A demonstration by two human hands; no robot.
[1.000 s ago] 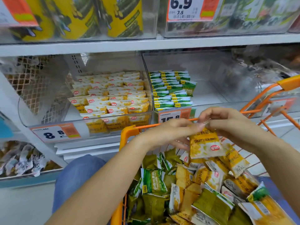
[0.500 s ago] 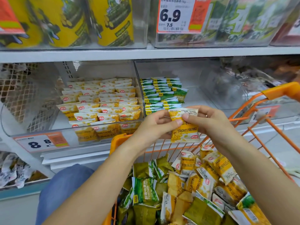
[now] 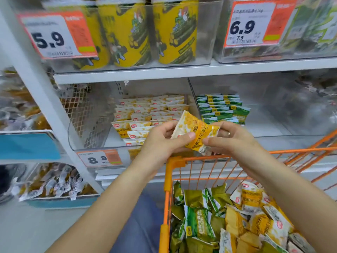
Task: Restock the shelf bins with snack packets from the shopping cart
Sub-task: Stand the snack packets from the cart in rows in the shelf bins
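A yellow snack packet [image 3: 196, 131] is held tilted in front of the middle shelf. My left hand [image 3: 164, 141] pinches its left end and my right hand [image 3: 231, 141] pinches its right end. Behind them a clear bin [image 3: 94, 136] holds rows of matching yellow packets [image 3: 145, 114]. The neighbouring clear bin [image 3: 273, 128] holds a stack of green packets [image 3: 220, 108] at its left side. Below my arms the orange shopping cart [image 3: 168, 179] is full of several loose yellow and green packets [image 3: 228, 220].
The top shelf carries yellow canisters [image 3: 127, 31] and price tags reading 5.9 [image 3: 52, 35] and 6.9 [image 3: 255, 24]. An 8.8 tag [image 3: 99, 158] hangs below the yellow bin. Other bagged snacks [image 3: 54, 181] lie on the lower left shelf. A blue-clad knee [image 3: 138, 221] is beside the cart.
Both hands lifted the yellow packet out of the cart up to the front of the yellow bin and turned it from upright to slanted. The view tilted upward.
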